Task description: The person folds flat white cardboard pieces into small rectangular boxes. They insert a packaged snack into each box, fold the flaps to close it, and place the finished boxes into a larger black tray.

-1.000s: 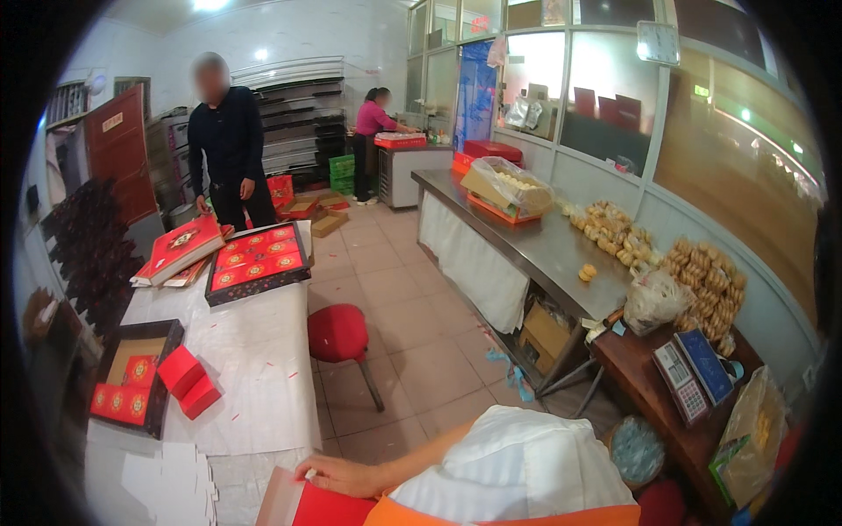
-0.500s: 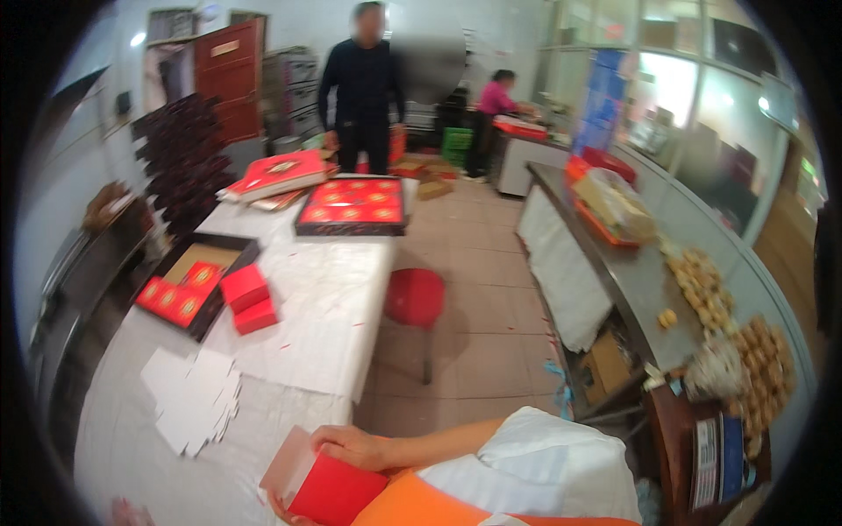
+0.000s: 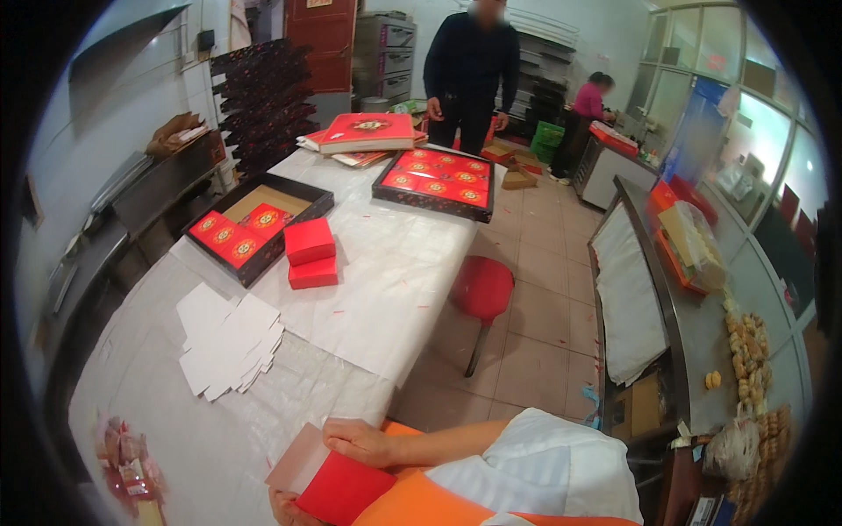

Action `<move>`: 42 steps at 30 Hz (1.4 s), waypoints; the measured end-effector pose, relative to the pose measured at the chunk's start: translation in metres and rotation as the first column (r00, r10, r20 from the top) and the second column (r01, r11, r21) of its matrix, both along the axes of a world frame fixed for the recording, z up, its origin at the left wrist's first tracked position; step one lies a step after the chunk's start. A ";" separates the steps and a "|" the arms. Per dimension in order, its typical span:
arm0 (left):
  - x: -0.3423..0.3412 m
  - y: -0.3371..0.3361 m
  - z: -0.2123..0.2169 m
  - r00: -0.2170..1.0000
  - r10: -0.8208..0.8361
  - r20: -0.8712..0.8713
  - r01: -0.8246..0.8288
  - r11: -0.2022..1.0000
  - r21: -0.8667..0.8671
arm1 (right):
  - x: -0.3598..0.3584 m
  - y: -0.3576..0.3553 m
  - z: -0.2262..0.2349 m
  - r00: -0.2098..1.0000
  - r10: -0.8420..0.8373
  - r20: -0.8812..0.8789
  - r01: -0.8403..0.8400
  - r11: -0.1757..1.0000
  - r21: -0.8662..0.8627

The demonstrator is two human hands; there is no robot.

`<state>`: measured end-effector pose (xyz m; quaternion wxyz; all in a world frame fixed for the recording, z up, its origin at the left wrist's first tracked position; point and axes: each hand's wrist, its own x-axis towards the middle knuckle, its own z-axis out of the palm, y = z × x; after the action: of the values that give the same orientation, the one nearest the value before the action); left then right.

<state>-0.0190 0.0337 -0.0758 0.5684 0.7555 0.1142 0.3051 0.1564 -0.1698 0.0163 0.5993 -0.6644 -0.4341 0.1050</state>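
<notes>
Near the lower edge I hold a small red carton (image 3: 346, 491) with a pale flap standing up at its end. My right hand (image 3: 358, 441) is closed over its upper edge, fingers bent beside the flap. My left hand (image 3: 288, 508) grips the lower left corner; most of it is hidden by the carton and the picture rim. Left of them on the table lies a stack of flat white card blanks (image 3: 230, 342). Beyond it sit two stacked red boxes (image 3: 311, 254) beside a black patterned tray (image 3: 311, 206) partly filled with red boxes.
A full black tray of red boxes (image 3: 436, 180) and large red gift boxes (image 3: 367, 133) lie at the table's far end. A person (image 3: 474, 74) stands behind. A red stool (image 3: 482, 287) is by the table. Wrapped pieces (image 3: 132, 469) lie lower left. A steel counter runs along the right.
The view has swung left and down, so the table and trays appear further right and packets show lower left. Both hands keep holding the red carton, which has barely moved.
</notes>
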 end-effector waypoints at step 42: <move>0.033 -0.057 0.104 0.913 0.401 -0.067 -0.400 0.854 -0.333 | 0.016 0.020 -0.009 0.927 0.046 -0.372 -0.124 0.974 -0.188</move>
<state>0.0140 -0.0236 0.0284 0.6143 0.6051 0.3184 0.3939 0.1721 -0.1501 0.0069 0.5916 -0.6727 -0.3303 0.2973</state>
